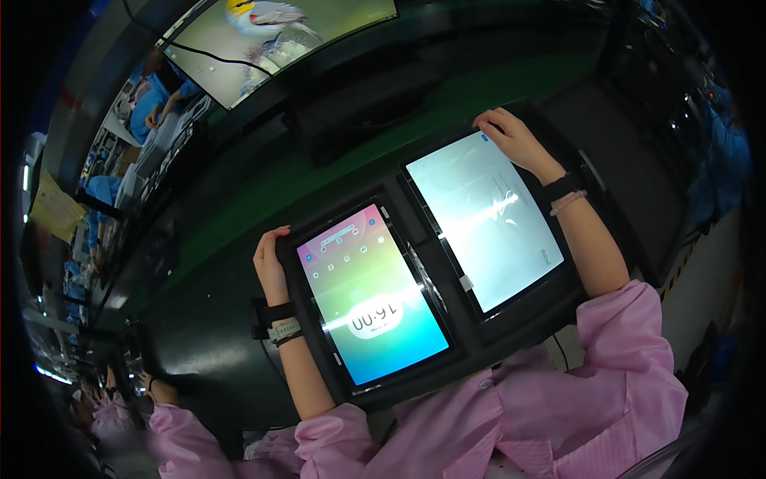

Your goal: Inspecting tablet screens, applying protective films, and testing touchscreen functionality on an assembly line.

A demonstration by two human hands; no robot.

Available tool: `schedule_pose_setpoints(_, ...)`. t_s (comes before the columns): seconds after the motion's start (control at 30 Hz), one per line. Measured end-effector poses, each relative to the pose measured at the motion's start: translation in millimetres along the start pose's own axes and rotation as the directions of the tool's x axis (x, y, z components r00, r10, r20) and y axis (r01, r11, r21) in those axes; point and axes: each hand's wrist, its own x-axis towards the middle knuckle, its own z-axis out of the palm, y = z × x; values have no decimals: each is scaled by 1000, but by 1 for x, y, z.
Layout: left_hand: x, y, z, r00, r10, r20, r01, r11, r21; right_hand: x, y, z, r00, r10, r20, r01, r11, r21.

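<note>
Two tablets lie side by side in front of me, their screens lit. The left tablet (359, 287) has a pink, green and blue home screen with icons and a clock, upside down from here. My left hand (270, 251) is at its far left corner, fingers bent together against the edge. The right tablet (471, 215) shows a pale, nearly white screen with glare across it. My right hand (515, 142) reaches over its far right corner, with the fingers curled at the edge and the fingertips partly hidden. Dark bands and bracelets circle both wrists.
Both tablets rest on a dark frame or tray (463, 315). A monitor (327, 24) with a bird picture stands beyond the green bench surface (335, 160). A black cable (211, 56) crosses the monitor. Other people in blue (152, 108) and pink (187, 439) sit along the left.
</note>
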Motion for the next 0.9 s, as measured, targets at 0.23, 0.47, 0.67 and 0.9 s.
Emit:
schedule_pose_setpoints(0.23, -2, 3, 1, 1000, -17, -17, 17, 1000, -19, 0, 1, -3, 995, 38, 87, -42, 998, 43)
schedule_pose_setpoints(0.47, 0, -3, -2, 1000, -2, -24, 2, 1000, -2, 0, 12, -4, 993, 121, 9, -118, 944, 307)
schedule_pose_setpoints(0.67, 0, -4, -1, 1000, 10, -18, -10, 1000, -3, -3, 2, -5, 969, 217, 120, -235, 959, 156)
schedule_pose_setpoints(0.9, 1, -6, -4, 1000, 15, -15, -15, 1000, 6, -3, 7, -2, 987, 145, 69, -154, 976, 156)
